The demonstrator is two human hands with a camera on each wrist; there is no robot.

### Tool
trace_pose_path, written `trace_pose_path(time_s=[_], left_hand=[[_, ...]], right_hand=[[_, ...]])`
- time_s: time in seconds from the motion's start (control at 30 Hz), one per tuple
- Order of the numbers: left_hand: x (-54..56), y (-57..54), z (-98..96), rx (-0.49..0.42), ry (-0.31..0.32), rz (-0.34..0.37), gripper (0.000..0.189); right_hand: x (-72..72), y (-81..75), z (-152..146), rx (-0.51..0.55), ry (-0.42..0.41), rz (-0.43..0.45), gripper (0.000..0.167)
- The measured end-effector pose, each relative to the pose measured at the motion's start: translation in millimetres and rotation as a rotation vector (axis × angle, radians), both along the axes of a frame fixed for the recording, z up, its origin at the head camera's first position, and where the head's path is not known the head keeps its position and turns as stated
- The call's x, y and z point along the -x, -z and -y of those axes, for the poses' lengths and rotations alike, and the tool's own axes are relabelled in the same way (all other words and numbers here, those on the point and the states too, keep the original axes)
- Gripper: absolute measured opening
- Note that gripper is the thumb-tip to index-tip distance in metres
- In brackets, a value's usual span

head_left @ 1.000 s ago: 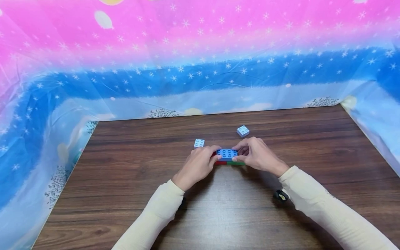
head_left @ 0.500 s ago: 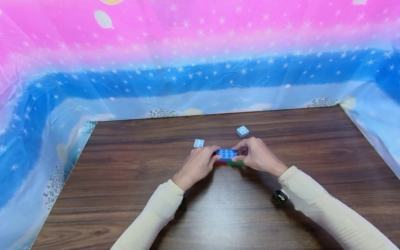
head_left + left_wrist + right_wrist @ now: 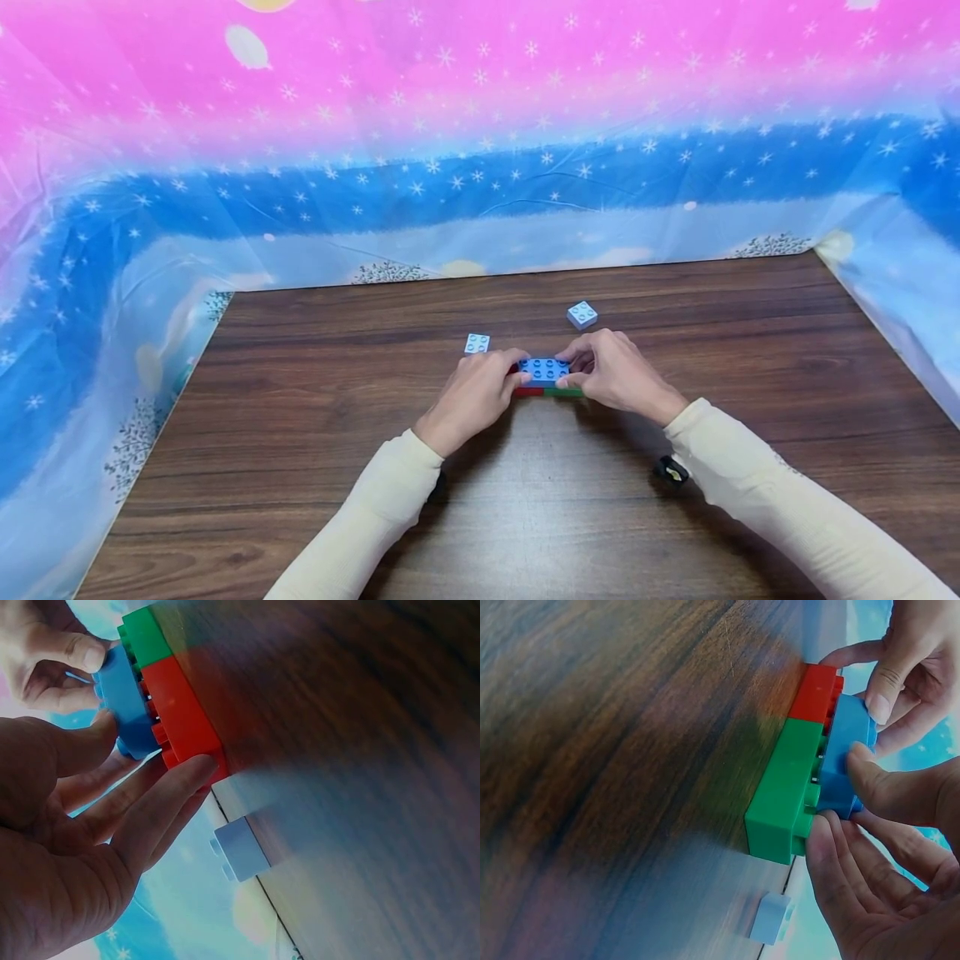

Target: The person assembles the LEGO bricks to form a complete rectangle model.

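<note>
A blue eight-stud toy brick (image 3: 544, 372) lies across the seam between a red brick (image 3: 184, 712) and a green brick (image 3: 780, 787), which stand end to end on the table. My left hand (image 3: 472, 398) pinches the left end of the blue brick, thumb at the near side. One left finger touches the end of the red brick in the left wrist view. At the right end, thumb and fingers of my right hand (image 3: 626, 377) grip the same blue brick, a fingertip right by the green studs. Red and green studs show along the blue brick's lower edge in the wrist views.
Two pale four-stud bricks lie beyond the hands: one pale brick (image 3: 477, 343) just past the left hand, another pale brick (image 3: 582, 314) farther back on the right. The wooden table (image 3: 300, 467) ends at a patterned cloth (image 3: 480, 200) behind and at the sides.
</note>
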State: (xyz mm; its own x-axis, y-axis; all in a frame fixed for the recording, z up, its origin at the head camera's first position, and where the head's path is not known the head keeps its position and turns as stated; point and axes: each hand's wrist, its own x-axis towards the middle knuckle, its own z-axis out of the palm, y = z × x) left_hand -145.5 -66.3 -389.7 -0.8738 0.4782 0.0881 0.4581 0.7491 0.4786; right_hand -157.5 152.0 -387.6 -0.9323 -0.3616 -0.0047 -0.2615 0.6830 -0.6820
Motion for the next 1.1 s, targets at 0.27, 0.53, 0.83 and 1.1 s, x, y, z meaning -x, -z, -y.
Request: trace_pose_path(time_s=[0.27, 0.53, 0.83, 1.1], left_hand=[[1.1, 0.5, -0.1, -0.017, 0.002, -0.009, 0.029], [1.0, 0.9, -0.3, -0.009, -0.001, -0.002, 0.030], [2.6, 0.9, 0.5, -0.007, 0.015, -0.003, 0.028], [3.2, -0.5, -0.7, 0.009, 0.008, 0.008, 0.029]], right_hand=[[-0.4, 0.5, 0.5, -0.011, 0.007, -0.008, 0.026], [-0.3, 0.0, 1.5, -0.021, 0.008, -0.004, 0.025], [0.2, -0.5, 2.5, -0.026, 0.002, -0.012, 0.025], [0.6, -0.1, 2.6, -0.030, 0.006, -0.005, 0.024]])
